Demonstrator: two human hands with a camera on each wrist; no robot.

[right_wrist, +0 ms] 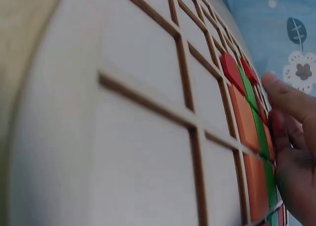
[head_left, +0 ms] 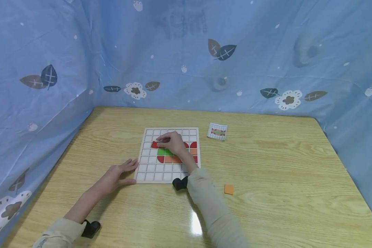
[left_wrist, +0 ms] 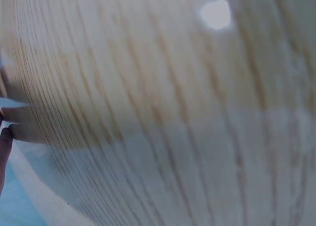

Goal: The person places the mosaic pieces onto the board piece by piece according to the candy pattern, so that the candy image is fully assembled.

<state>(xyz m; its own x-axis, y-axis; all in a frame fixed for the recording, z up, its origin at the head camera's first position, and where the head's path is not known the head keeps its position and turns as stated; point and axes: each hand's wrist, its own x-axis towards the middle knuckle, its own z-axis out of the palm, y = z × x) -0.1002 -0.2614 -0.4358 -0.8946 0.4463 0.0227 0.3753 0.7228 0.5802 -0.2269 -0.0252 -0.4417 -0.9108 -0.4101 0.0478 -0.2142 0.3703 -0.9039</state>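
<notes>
A white gridded board [head_left: 150,168] in a pale wooden frame lies on the table, holding red, green and orange flat pieces. My right hand [head_left: 174,143] reaches over it, thumb and index fingertips apart, right at a red piece [head_left: 154,144] in the left part of the pattern. In the right wrist view, the fingers [right_wrist: 289,100] stand beside the coloured rows. Below the wrist, orange pieces [head_left: 177,159] line a lower row. My left hand [head_left: 116,175] lies at the board's left edge, fingers spread and touching the frame. Only its fingertips [left_wrist: 5,137] show in the left wrist view.
A small printed card [head_left: 217,131] with a candy-shaped pattern on a grid lies right of the board. One loose orange square [head_left: 228,189] is on the table [head_left: 282,172] near the right sleeve. Blue patterned cloth [head_left: 186,62] hangs behind.
</notes>
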